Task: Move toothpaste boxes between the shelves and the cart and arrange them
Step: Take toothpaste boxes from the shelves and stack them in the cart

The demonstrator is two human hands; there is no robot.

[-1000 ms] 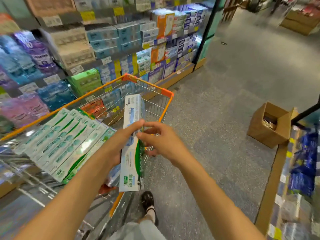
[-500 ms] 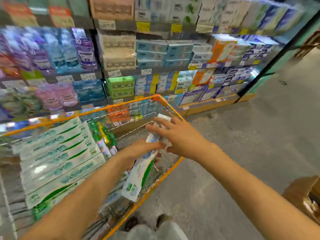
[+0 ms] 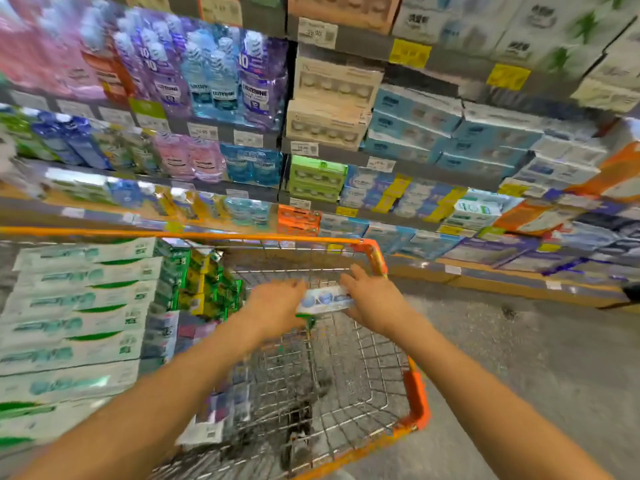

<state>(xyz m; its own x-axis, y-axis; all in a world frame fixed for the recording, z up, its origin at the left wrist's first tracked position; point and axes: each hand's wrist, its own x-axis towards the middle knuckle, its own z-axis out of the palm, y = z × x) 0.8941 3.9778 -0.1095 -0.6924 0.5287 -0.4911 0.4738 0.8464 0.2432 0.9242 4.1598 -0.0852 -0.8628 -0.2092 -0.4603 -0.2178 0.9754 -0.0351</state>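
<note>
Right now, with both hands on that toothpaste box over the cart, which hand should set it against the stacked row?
Probably the left hand: it grips the toothpaste box on the end nearer the stacked boxes. The right hand holds the far end by the cart's orange rim.

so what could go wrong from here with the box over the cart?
The toothpaste box is held only at its ends by the left hand and right hand, above the wire cart; it might slip and drop. The white-green box stack beside it could be knocked.
</note>
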